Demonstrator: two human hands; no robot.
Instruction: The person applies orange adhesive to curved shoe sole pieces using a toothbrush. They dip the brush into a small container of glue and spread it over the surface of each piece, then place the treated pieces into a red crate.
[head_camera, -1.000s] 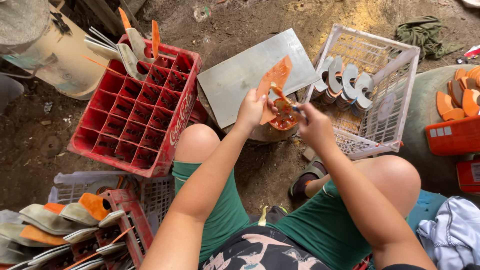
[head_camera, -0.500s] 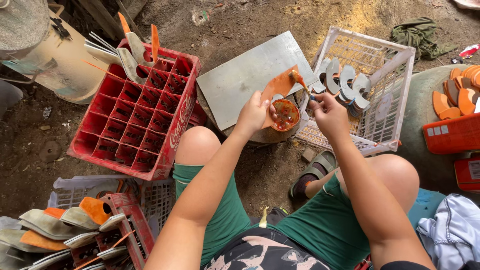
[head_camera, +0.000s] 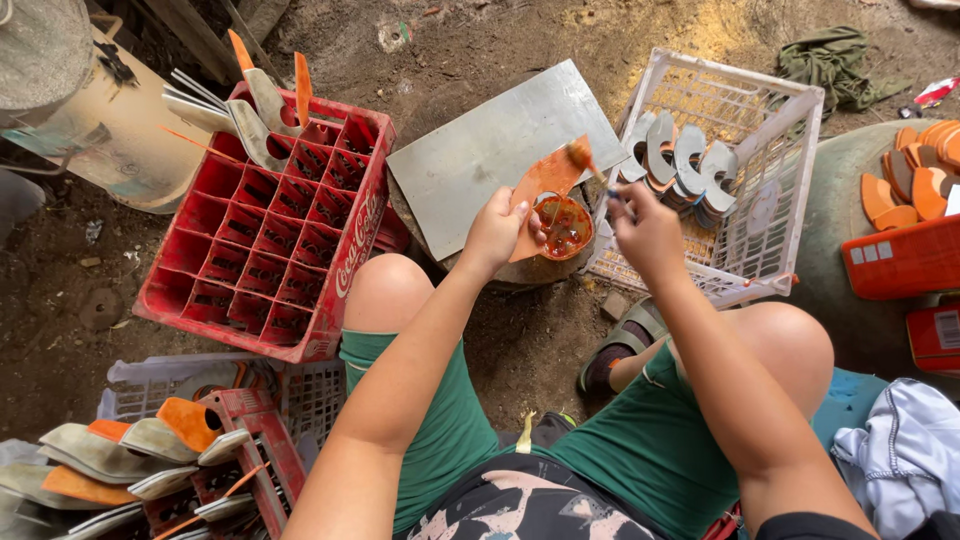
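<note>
My left hand (head_camera: 497, 231) holds a flat orange-coated blade-shaped piece (head_camera: 545, 185) upright over a small cup of orange liquid (head_camera: 565, 226). My right hand (head_camera: 645, 228) grips a thin brush (head_camera: 583, 157) whose orange tip touches the upper end of the piece. Both hands hover above a grey metal sheet (head_camera: 485, 150) lying on the dirt in front of my knees.
A red bottle crate (head_camera: 270, 240) with a few coated blades stands left. A white plastic basket (head_camera: 745, 170) with several grey blades stands right. More orange pieces lie on a red bin (head_camera: 905, 255) far right, and a pile of blades (head_camera: 120, 460) lower left.
The brush has moved from the cup up to the top end of the orange piece. My right hand shifted right and slightly up; the left hand stays on the piece.
</note>
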